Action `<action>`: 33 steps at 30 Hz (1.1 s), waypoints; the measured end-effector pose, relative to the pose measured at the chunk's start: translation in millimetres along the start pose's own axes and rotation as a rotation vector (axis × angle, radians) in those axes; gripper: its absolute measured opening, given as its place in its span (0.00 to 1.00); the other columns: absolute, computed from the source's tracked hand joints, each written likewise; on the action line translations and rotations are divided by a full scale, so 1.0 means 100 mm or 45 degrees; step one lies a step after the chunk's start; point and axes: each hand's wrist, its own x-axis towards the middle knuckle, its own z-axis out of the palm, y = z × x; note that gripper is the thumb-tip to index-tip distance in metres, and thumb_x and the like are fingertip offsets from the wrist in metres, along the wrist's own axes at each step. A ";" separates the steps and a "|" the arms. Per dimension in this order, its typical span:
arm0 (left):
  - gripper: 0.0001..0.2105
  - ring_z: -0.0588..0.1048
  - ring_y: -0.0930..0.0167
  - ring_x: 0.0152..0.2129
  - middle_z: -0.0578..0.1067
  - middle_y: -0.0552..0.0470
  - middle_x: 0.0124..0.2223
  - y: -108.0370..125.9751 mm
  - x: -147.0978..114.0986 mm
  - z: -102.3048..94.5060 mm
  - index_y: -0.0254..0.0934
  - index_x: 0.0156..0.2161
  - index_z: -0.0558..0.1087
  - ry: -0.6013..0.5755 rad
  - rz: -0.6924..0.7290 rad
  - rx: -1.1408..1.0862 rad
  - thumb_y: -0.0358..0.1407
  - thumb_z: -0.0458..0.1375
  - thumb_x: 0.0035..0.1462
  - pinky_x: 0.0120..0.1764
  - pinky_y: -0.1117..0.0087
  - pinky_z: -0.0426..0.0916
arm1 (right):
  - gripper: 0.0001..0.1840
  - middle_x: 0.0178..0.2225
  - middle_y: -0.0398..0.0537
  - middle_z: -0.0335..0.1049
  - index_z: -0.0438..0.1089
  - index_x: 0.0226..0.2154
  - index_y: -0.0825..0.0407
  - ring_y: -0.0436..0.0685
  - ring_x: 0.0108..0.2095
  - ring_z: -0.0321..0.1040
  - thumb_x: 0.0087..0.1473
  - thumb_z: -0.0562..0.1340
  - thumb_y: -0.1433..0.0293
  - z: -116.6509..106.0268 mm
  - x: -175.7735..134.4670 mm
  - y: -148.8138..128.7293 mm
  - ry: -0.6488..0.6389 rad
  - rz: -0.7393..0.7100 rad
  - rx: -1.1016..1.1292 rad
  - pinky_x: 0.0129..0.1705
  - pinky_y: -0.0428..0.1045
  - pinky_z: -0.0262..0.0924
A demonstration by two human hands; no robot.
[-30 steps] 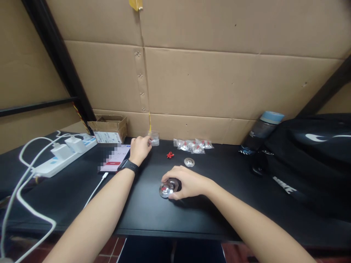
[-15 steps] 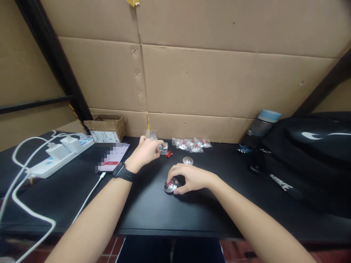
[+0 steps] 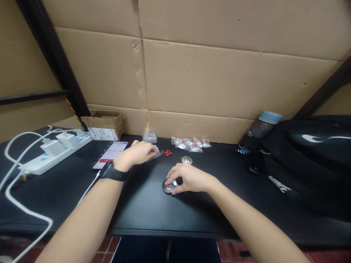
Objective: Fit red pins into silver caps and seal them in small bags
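Observation:
On the black tabletop, my right hand (image 3: 188, 179) has its thumb and fingers closed on a shiny round metal disc (image 3: 165, 188) with a small red piece at its middle. Another metal disc (image 3: 187, 160) lies flat just beyond that hand. My left hand (image 3: 140, 153) is farther up the table, its fingers closed on a small clear plastic bag (image 3: 157, 155); what the bag holds is mostly hidden by the fingers. Close to the right of the bag sits a little heap of red pieces (image 3: 168, 153).
Several clear packets (image 3: 192, 144) with metal discs and red pieces lie against the cardboard wall. A clear container (image 3: 149, 135) stands behind my left hand. At left are a phone (image 3: 109, 155), power strip (image 3: 55, 156) and cardboard box (image 3: 108, 124); at right, a bottle (image 3: 256, 131) and black bag (image 3: 307, 164).
My left hand has moved left and slightly toward me with the plastic bag, uncovering the clear container behind. My right hand stays on the disc, almost unmoved. The view has shifted slightly.

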 end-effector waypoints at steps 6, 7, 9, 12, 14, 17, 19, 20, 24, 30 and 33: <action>0.10 0.79 0.60 0.41 0.82 0.56 0.42 0.03 -0.07 -0.03 0.52 0.40 0.80 -0.344 -0.065 -0.054 0.37 0.59 0.56 0.43 0.65 0.67 | 0.17 0.41 0.45 0.79 0.80 0.42 0.46 0.58 0.43 0.73 0.47 0.75 0.65 -0.08 -0.05 0.05 0.053 0.046 -0.014 0.50 0.50 0.61; 0.10 0.79 0.61 0.41 0.82 0.56 0.43 0.07 -0.08 -0.05 0.52 0.41 0.80 -0.377 -0.046 -0.073 0.37 0.58 0.57 0.43 0.66 0.67 | 0.17 0.40 0.45 0.79 0.79 0.42 0.46 0.57 0.43 0.73 0.47 0.75 0.65 -0.12 -0.06 0.06 0.071 0.066 -0.023 0.49 0.50 0.61; 0.12 0.79 0.63 0.42 0.82 0.57 0.47 0.17 -0.11 -0.10 0.53 0.45 0.80 -0.462 0.021 -0.110 0.39 0.57 0.59 0.45 0.68 0.68 | 0.18 0.39 0.45 0.79 0.79 0.42 0.47 0.56 0.40 0.73 0.46 0.75 0.66 -0.20 -0.10 0.08 0.129 0.117 -0.040 0.47 0.49 0.62; 0.17 0.77 0.64 0.49 0.78 0.58 0.54 0.37 -0.16 -0.12 0.58 0.55 0.75 -0.584 0.124 -0.144 0.43 0.56 0.62 0.53 0.66 0.65 | 0.18 0.39 0.45 0.78 0.78 0.43 0.49 0.55 0.38 0.73 0.47 0.74 0.68 -0.33 -0.17 0.13 0.215 0.201 -0.048 0.43 0.48 0.63; 0.21 0.73 0.62 0.54 0.74 0.58 0.60 0.49 -0.18 -0.10 0.62 0.59 0.70 -0.617 0.148 -0.129 0.45 0.56 0.62 0.59 0.60 0.60 | 0.19 0.40 0.44 0.78 0.77 0.44 0.49 0.55 0.38 0.73 0.47 0.73 0.68 -0.40 -0.21 0.15 0.239 0.265 -0.044 0.42 0.48 0.63; 0.24 0.64 0.55 0.63 0.68 0.54 0.66 0.63 -0.21 -0.04 0.65 0.63 0.65 -0.650 0.123 -0.082 0.46 0.55 0.62 0.63 0.46 0.51 | 0.20 0.41 0.45 0.78 0.76 0.44 0.49 0.56 0.39 0.73 0.46 0.74 0.67 -0.45 -0.25 0.16 0.252 0.343 -0.063 0.42 0.48 0.63; 0.25 0.56 0.50 0.67 0.60 0.52 0.70 0.69 -0.21 -0.01 0.66 0.63 0.63 -0.665 0.071 -0.035 0.46 0.56 0.61 0.62 0.40 0.47 | 0.19 0.41 0.45 0.78 0.76 0.43 0.49 0.56 0.40 0.72 0.46 0.73 0.67 -0.46 -0.25 0.15 0.268 0.356 -0.086 0.43 0.48 0.63; 0.26 0.54 0.49 0.68 0.56 0.52 0.72 0.72 -0.22 0.01 0.67 0.63 0.63 -0.670 0.046 -0.009 0.47 0.57 0.60 0.62 0.39 0.46 | 0.19 0.40 0.45 0.77 0.76 0.43 0.49 0.56 0.39 0.72 0.47 0.73 0.67 -0.46 -0.25 0.13 0.276 0.358 -0.087 0.42 0.48 0.63; 0.27 0.54 0.45 0.67 0.50 0.47 0.73 0.79 -0.22 0.08 0.66 0.65 0.61 -0.654 0.023 0.067 0.49 0.56 0.60 0.61 0.37 0.46 | 0.19 0.39 0.43 0.77 0.75 0.41 0.48 0.55 0.38 0.72 0.46 0.74 0.65 -0.44 -0.22 0.02 0.275 0.351 -0.071 0.41 0.48 0.62; 0.26 0.56 0.43 0.66 0.51 0.47 0.73 0.82 -0.24 0.11 0.67 0.65 0.59 -0.648 0.044 0.122 0.46 0.53 0.63 0.59 0.37 0.50 | 0.21 0.38 0.41 0.77 0.74 0.43 0.46 0.55 0.37 0.72 0.45 0.74 0.63 -0.38 -0.21 0.01 0.234 0.468 -0.199 0.40 0.48 0.59; 0.26 0.57 0.44 0.65 0.50 0.50 0.73 0.81 -0.24 0.06 0.70 0.65 0.57 -0.670 0.064 0.152 0.42 0.51 0.65 0.58 0.37 0.51 | 0.17 0.36 0.42 0.77 0.75 0.38 0.47 0.56 0.36 0.71 0.44 0.74 0.63 -0.36 -0.23 0.10 0.195 0.581 -0.321 0.37 0.48 0.57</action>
